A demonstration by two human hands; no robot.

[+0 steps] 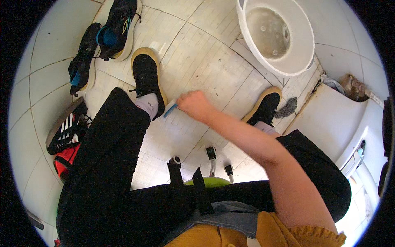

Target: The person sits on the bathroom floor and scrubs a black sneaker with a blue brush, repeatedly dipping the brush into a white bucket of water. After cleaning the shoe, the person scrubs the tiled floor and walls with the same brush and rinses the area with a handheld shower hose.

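Observation:
My right hand [196, 105] is closed in a fist around a slim blue object [170, 110], whose shape is too blurred to tell. It hovers between my feet, close to my left shoe [146, 74], which is black with a tan sole. My right shoe [264, 105] rests farther right on the tiled floor [197, 61]. Out of view is my left hand. Beyond my feet stands a white plastic bucket [304, 37] holding cloudy water [267, 32] with some bubbles.
Black sneakers with blue linings [118, 27], a striped black shoe [69, 126] and a red shoe [65, 159] line the left wall. A grey scrap [286, 108] lies by my right shoe. Under me are a green seat [209, 182] and casters [211, 152]. A white fixture [331, 120] borders the right side.

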